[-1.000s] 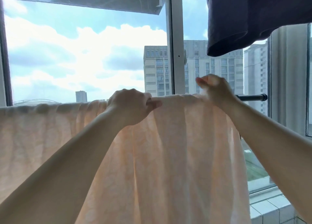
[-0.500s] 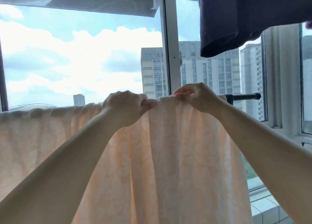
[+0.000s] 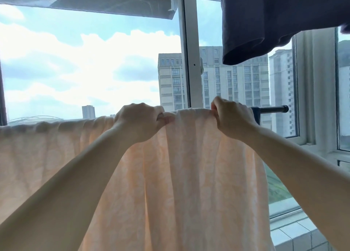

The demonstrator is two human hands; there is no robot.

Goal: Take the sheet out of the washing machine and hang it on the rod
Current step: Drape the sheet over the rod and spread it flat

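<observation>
Peach sheet draped over dark rod, hung in folds before window. Top fold pinched by left hand and by right hand, hands close together. Bare rod end seen at right. Dark garment hung above right. Tall buildings seen outside.

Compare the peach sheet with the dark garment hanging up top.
The sheet is pale peach and lets light glow through; the dark garment is navy and blocks it. The sheet is draped over the rod at hand height, gripped by the left hand and right hand; the garment hangs higher, untouched. The sheet spreads wide; less of the garment shows. Both hang by the window.
</observation>
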